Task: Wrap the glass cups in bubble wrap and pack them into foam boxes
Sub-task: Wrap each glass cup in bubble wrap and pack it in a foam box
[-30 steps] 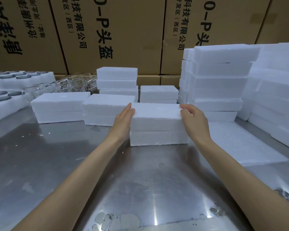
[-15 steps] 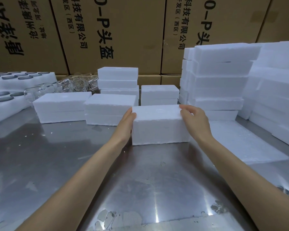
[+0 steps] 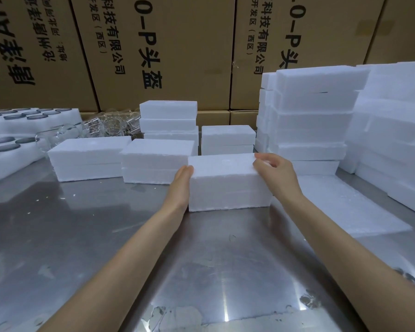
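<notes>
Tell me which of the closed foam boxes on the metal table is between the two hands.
The nearest foam box, right end of the front row: left hand flat against its left end, right hand gripping its right top corner.

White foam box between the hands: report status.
Left hand flat against closed white foam box; right hand grips its far corner. Box on steel table.

1. Bright, even overhead light; the scene is well exposed.
2. A narrow vertical streak of glare lies on the steel table (image 3: 106,236) at its near edge, with broader hazy reflections just beyond.
3. Soft, faint shadows fall on the table beside the foam boxes (image 3: 228,183).
4. Foam stacks (image 3: 393,121) right of the table look nearly blown out, detail lost.
5. Wide-angle distortion tilts the cardboard cartons (image 3: 177,44) behind the table.
</notes>
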The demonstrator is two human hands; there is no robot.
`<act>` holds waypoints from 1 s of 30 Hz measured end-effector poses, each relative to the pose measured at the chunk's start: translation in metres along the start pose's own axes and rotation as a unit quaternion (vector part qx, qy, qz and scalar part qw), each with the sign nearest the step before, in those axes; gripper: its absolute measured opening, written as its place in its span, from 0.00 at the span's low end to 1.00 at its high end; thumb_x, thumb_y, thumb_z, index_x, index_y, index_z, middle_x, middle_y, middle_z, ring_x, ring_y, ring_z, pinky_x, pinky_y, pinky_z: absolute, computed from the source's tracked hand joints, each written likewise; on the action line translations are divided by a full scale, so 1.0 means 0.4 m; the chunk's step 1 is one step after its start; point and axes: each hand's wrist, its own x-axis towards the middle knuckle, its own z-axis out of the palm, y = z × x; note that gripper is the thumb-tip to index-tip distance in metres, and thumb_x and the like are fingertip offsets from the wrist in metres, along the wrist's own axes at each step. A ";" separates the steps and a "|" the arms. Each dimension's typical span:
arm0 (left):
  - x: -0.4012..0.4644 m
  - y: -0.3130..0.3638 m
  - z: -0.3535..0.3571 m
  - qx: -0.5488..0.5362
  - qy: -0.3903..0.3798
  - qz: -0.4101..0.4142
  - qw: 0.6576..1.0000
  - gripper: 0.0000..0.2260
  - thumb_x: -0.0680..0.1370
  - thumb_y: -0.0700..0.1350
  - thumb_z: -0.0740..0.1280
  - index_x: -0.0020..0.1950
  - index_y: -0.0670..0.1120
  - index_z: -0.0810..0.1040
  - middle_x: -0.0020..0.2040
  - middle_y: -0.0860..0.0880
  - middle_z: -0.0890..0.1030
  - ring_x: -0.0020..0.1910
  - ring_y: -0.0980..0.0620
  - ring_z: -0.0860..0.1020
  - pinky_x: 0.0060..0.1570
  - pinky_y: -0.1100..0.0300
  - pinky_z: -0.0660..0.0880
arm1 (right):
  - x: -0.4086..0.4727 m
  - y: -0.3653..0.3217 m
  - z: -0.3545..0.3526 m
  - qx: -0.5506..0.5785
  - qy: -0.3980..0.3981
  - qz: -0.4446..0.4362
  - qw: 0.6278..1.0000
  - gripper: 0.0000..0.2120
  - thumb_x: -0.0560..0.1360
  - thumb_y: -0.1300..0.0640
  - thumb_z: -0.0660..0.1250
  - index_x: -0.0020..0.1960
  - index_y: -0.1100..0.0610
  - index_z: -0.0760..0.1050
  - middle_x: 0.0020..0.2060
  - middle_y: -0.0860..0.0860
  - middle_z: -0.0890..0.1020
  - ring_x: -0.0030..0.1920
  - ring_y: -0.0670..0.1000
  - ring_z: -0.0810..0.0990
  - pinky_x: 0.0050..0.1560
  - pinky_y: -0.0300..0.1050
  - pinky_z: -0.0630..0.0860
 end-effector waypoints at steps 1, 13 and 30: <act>-0.001 0.002 0.003 -0.001 0.003 -0.001 1.000 0.11 0.80 0.51 0.61 0.56 0.50 0.79 0.61 0.51 0.78 0.64 0.48 0.75 0.70 0.46 0.66 | -0.002 0.000 0.000 -0.002 0.004 -0.003 1.000 0.15 0.73 0.49 0.63 0.58 0.44 0.78 0.56 0.42 0.77 0.59 0.47 0.73 0.62 0.51 0.72; -0.038 0.047 -0.019 0.028 0.016 -0.007 0.999 0.26 0.80 0.61 0.56 0.72 0.47 0.69 0.70 0.46 0.71 0.67 0.46 0.71 0.61 0.57 0.68 | -0.008 -0.029 -0.076 0.059 -0.025 0.062 0.996 0.21 0.75 0.34 0.58 0.64 0.43 0.68 0.65 0.49 0.70 0.61 0.53 0.72 0.48 0.50 0.74; -0.064 0.115 -0.019 0.039 -0.031 0.107 0.993 0.26 0.81 0.61 0.52 0.65 0.46 0.76 0.61 0.49 0.79 0.57 0.51 0.76 0.57 0.60 0.68 | -0.016 -0.083 -0.070 0.159 -0.033 0.080 0.984 0.16 0.75 0.34 0.56 0.56 0.43 0.70 0.46 0.43 0.77 0.47 0.48 0.78 0.38 0.46 0.77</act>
